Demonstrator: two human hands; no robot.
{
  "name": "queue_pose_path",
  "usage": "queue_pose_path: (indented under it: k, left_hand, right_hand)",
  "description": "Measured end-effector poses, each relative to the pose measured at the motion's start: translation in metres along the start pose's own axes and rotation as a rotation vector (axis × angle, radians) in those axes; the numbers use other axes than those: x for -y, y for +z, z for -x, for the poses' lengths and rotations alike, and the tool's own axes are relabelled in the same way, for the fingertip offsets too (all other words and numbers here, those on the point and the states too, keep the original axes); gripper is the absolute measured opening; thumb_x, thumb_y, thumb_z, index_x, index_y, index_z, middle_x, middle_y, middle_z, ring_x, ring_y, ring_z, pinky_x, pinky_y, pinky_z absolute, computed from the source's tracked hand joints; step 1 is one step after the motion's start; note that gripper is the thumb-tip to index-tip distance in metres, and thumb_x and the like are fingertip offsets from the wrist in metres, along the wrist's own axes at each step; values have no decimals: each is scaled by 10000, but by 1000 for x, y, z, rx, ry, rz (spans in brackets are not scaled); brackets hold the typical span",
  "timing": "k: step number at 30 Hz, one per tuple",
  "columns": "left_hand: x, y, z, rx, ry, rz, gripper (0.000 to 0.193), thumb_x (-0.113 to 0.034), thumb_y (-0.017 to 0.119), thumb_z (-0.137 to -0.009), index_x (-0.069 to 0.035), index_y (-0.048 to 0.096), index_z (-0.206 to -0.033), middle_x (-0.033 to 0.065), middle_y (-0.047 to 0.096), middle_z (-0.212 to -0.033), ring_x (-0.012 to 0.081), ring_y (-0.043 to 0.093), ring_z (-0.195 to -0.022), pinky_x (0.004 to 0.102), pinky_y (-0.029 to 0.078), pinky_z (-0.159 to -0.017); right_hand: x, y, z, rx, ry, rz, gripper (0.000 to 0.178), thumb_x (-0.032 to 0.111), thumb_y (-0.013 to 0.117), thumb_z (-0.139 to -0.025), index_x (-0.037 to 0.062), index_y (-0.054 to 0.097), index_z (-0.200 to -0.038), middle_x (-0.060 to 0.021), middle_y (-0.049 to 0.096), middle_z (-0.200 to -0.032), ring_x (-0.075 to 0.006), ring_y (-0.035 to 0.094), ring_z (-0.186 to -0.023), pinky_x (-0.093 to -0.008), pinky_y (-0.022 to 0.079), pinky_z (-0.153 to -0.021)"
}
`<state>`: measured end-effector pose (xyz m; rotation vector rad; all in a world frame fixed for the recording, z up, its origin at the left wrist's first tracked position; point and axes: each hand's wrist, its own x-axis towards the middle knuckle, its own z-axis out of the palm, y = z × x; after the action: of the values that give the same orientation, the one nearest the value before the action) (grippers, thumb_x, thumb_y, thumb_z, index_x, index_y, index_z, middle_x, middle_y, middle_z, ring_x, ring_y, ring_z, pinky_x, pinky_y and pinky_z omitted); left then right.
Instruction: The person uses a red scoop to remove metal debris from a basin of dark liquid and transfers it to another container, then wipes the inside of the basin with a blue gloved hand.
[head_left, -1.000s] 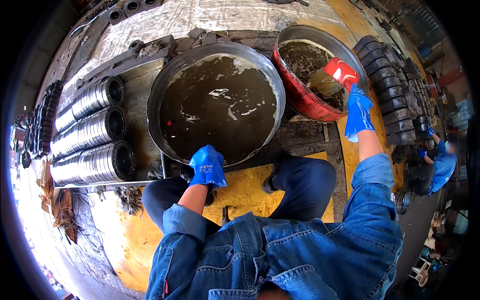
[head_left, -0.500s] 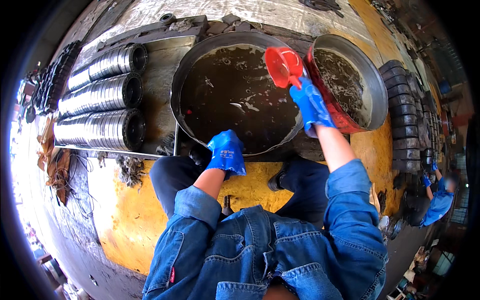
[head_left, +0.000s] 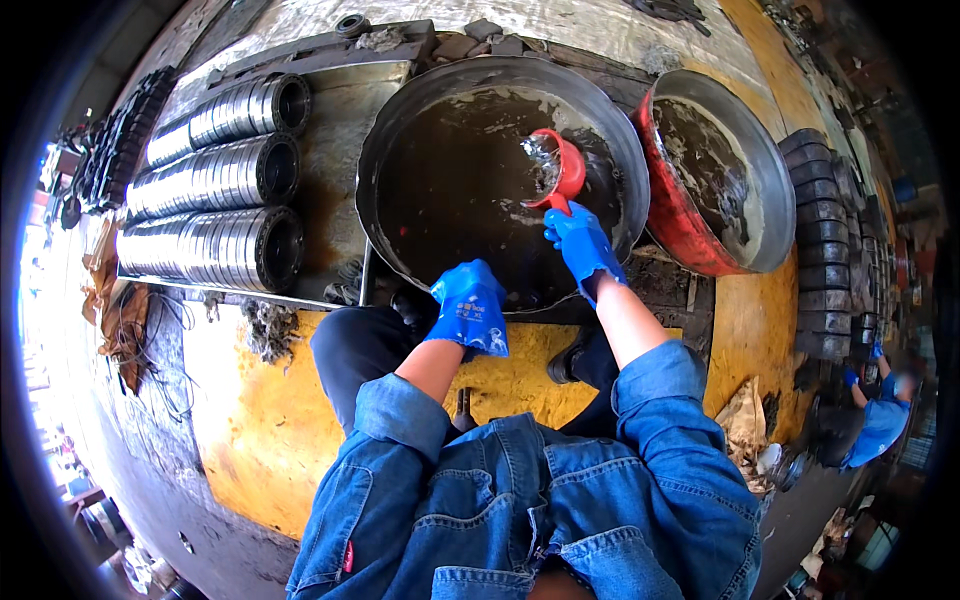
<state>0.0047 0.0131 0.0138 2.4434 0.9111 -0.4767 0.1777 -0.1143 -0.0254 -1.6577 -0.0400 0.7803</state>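
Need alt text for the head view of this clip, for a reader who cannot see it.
A person's blue-gloved right hand tips a red scoop of liquid into a large metal basin of dark liquid, while the gloved left hand rests at its near rim. A red-sided basin sits right, stacked metal rings left.

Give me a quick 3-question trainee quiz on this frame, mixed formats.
1. Multiple choice: the right hand holds a) a wire brush b) a red scoop c) a metal ring.
2. True or false: the left hand is dipped in the red basin.
3. Fill in: the stacked metal rings lie in ___ rows to the left of the large grey basin.

Key
1. b: the scoop is tipped over the dark liquid in the large grey basin.
2. False: it rests at the near rim of the large grey basin.
3. Three.
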Motion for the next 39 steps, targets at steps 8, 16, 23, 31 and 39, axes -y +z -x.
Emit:
queue_pose_path:
  k: [8, 16, 23, 31, 39]
  left_hand:
    - [-10, -3, -2, 64, -38, -34, 288, -247, 670, -780, -111, 746, -1022, 181, 723, -1044, 377, 689, -997, 466, 553, -823]
    - [-6, 6, -4, -27, 6, -66, 211, -265, 705, -792, -133, 770, -944, 168, 732, -1017, 366, 705, -962, 444, 571, -778]
    - [0, 11, -4, -89, 0, -75, 208, -247, 718, -758, -119, 752, -918, 167, 733, -979, 365, 703, -962, 440, 568, -791]
    - [6, 21, -4, -141, 112, -76, 220, -264, 666, -802, -73, 737, -888, 198, 720, -931, 384, 695, -889, 464, 560, -763]
    - [9, 18, -6, -95, 80, -43, 217, -252, 659, -777, -62, 730, -853, 212, 714, -882, 397, 692, -865, 466, 557, -746]
  right_hand:
    - [-34, 1, -24, 262, 452, -890, 317, 151, 720, -900, 69, 626, -1192, -144, 649, -1253, -109, 675, -631, -221, 524, -472]
    - [-3, -9, 10, 358, 296, -828, 349, 246, 659, -952, 112, 597, -1267, -98, 673, -1244, -70, 663, -616, -248, 473, -463]
    - [56, -76, 20, 314, 269, -1052, 400, 243, 700, -910, 160, 597, -1287, -56, 679, -1228, -81, 638, -612, -260, 459, -481]
    - [98, -216, 24, 113, 152, -1267, 456, 71, 742, -827, 78, 618, -1266, -131, 686, -1215, -148, 674, -632, -244, 576, -507]
    - [95, -287, 24, -473, -189, -191, 345, 179, 574, -977, 31, 604, -1287, -129, 687, -1089, -162, 669, -949, -244, 561, -702]
